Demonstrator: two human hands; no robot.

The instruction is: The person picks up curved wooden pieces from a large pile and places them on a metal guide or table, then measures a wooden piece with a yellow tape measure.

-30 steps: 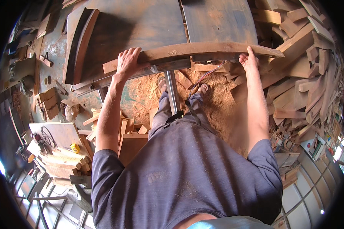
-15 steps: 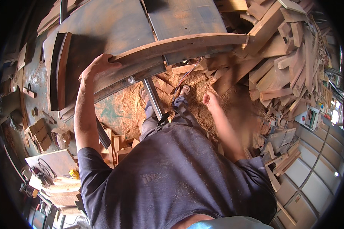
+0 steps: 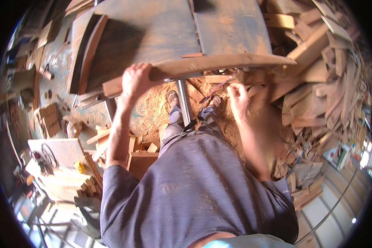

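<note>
My left hand (image 3: 135, 80) is wrapped over a long curved wooden plank (image 3: 194, 66) near its left end. The plank lies crosswise along the near edge of a dusty metal machine table (image 3: 231, 31), and its tapered right end reaches past the table. My right hand (image 3: 239, 98) hovers below the plank, apart from it, fingers curled in and nothing visible in them. Another curved wooden piece (image 3: 93, 56) stands on the table's left part, beyond my left hand. A small reddish wood strip (image 3: 192, 55) lies just behind the plank.
Stacked offcuts (image 3: 314, 95) pile up on the right. Sawdust (image 3: 151, 111) covers the floor around my feet, with a metal bar (image 3: 183, 101) between them. Wood blocks (image 3: 142, 159) lie by my left side. A yellow tape measure (image 3: 79, 167) rests on boards at the lower left.
My left hand and the plank have shifted nearer to me, uncovering the small strip behind. The plank's left end now shows beyond my hand. My right hand has risen toward the plank.
</note>
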